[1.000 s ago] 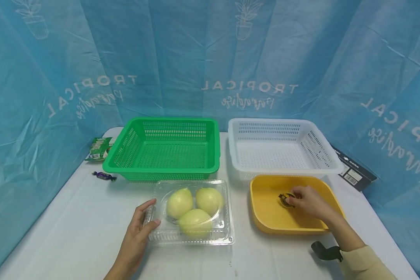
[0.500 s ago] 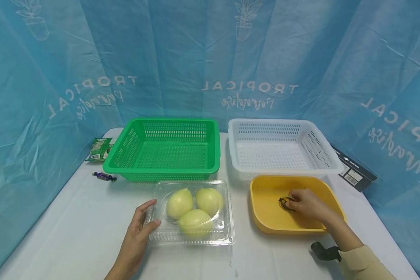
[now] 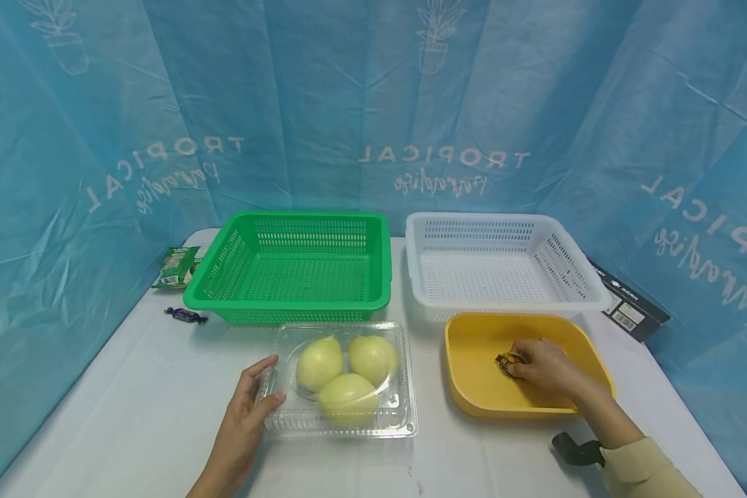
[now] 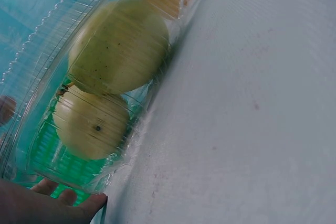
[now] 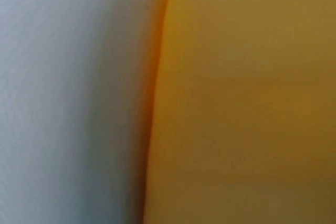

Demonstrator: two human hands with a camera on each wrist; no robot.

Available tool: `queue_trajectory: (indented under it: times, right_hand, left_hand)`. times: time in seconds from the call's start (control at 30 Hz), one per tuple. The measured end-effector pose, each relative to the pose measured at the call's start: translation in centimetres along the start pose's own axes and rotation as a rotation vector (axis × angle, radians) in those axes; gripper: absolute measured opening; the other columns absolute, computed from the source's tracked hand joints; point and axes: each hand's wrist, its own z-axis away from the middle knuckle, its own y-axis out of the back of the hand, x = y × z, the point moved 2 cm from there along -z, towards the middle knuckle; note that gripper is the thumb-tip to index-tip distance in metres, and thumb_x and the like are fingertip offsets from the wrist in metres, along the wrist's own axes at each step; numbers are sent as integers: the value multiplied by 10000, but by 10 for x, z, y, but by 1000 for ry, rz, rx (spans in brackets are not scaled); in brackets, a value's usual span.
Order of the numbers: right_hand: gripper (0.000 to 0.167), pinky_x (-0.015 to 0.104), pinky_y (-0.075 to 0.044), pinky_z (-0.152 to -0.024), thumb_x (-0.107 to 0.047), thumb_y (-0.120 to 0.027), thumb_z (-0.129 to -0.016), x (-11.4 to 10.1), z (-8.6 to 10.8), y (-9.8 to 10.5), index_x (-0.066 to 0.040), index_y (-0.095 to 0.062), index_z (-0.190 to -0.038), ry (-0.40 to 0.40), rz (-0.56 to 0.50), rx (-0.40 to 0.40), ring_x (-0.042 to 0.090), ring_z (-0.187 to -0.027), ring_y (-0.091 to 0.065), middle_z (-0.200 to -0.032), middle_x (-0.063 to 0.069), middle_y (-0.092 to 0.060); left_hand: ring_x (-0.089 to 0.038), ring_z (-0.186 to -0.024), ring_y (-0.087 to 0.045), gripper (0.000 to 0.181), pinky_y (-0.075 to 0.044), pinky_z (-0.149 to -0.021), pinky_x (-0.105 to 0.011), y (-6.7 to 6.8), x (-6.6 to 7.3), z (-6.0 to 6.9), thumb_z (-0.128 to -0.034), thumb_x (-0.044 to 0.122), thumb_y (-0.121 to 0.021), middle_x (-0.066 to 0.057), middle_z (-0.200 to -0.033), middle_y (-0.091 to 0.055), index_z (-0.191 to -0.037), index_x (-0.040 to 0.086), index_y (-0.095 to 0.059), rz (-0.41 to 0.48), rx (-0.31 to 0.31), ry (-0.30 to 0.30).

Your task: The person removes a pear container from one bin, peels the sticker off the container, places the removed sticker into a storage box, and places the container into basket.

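Clear plastic at left of the work: lidded box [image 3: 289, 420] on the white cloth [image 3: 131, 401], three pale green fruits [image 3: 319, 364] inside, lid down. Left hand [image 3: 241, 415] holds the box's left end, thumb and forefinger apart on its edge; how firmly, cannot tell. Box walls look thin and flexible, smooth enough to slip, likely to crack if squeezed; the fruit probably gives it most of its weight. Best hold: both ends, low down, with support beneath. Green basket [image 3: 286, 304] behind the box.

Rightward: yellow tray [image 3: 473, 380], just in front of the white basket [image 3: 510, 306]. Small wrapped piece [image 3: 508, 362] lies within the tray, black and gold, pinched between thumb and fingers of the right hand [image 3: 548, 366]. Right wrist view blurred, no fingers showing. Piece judged light, wrapper slick; its body should give a surer hold than the loose twisted end.

Writing, left to right: green packet [image 3: 176, 268], lettering too small. Purple twist-wrapped sweet [image 3: 185, 315], nothing legible. Blue curtain [image 3: 324, 90], "TROPICAL paradise" repeated, mirror-reversed. Small wrapped piece, print unreadable. Black carton [image 3: 633, 304] at far right, pale label with barcode, brand not legible.
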Motion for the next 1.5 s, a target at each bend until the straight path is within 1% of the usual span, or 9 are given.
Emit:
queue_trajectory:
  times: [0.2, 0.47, 0.6, 0.77, 0.83, 0.9, 1.07, 1.2, 1.5]
  right_hand:
    - [143, 294, -215, -640, -217, -714, -812, 1, -1, -1, -157, -591, -855, -40, 6, -15, 172, -731, -359, -690, -38, -453]
    - [231, 295, -283, -673, -232, -722, -806, 2, -2, -1, -118, -608, -971, -49, 6, -9, 179, -779, -415, -784, -10, -512]
    - [259, 321, -302, -706, -244, -725, -804, 2, -2, -1, -120, -603, -996, -57, 8, -4, 184, -820, -443, -842, 12, -529]
    - [265, 400, -333, -777, -239, -729, -800, 2, -1, -2, -130, -607, -1008, -78, -15, -4, 208, -890, -486, -937, 48, -556]
    - [262, 406, -339, -787, -235, -731, -797, 2, -1, -3, -133, -609, -1006, -82, -20, -4, 209, -903, -494, -956, 53, -557]
    - [257, 384, -340, -776, -231, -734, -793, 2, -1, -3, -136, -612, -999, -84, -20, -1, 201, -896, -495, -951, 52, -554]
    - [256, 317, -348, -739, -228, -730, -795, 2, -1, -2, -131, -617, -1003, -80, -23, -5, 190, -873, -486, -940, 53, -546]
    - [249, 308, -377, -746, -233, -718, -814, 4, -1, -1, -126, -626, -1019, -74, -34, -8, 196, -885, -491, -951, 57, -556]
    - [295, 304, -405, -718, -210, -717, -815, 1, 2, 11, -59, -629, -1053, -12, -85, 49, 195, -843, -498, -933, 90, -575]
  left_hand:
    - [-333, -1461, 175, 540, 56, -1131, -648, 0, 1, 1, -940, 132, -526, -80, -1604, -21, -1432, 168, -305, 3, 0, -5]
    - [-337, -1461, 174, 545, 51, -1130, -650, -1, 1, 0, -942, 142, -529, -78, -1604, -26, -1436, 159, -298, 5, 0, -13]
    - [-335, -1462, 174, 544, 52, -1131, -647, -1, 1, 0, -942, 140, -529, -74, -1604, -26, -1434, 164, -301, 3, 2, -12]
    - [-331, -1463, 174, 545, 56, -1132, -646, -1, 0, 0, -943, 136, -527, -66, -1605, -23, -1436, 160, -296, 4, 4, -13]
    - [-336, -1462, 173, 543, 59, -1129, -650, -1, 0, -1, -943, 135, -526, -67, -1605, -28, -1435, 158, -297, 2, 5, -18]
    - [-341, -1461, 172, 541, 60, -1126, -654, -1, 0, -1, -942, 133, -526, -67, -1604, -34, -1433, 160, -300, 0, 8, -21]
    - [-348, -1461, 167, 538, 58, -1126, -654, -2, 0, -1, -942, 136, -529, -65, -1604, -41, -1430, 166, -306, -3, 12, -16]
    - [-353, -1459, 170, 541, 58, -1123, -660, -2, 0, -1, -942, 137, -530, -68, -1603, -37, -1431, 161, -302, 2, 10, -18]
    - [-332, -1462, 176, 542, 67, -1128, -650, -1, 1, 0, -938, 142, -537, -73, -1603, -21, -1429, 168, -307, 16, 10, -1]
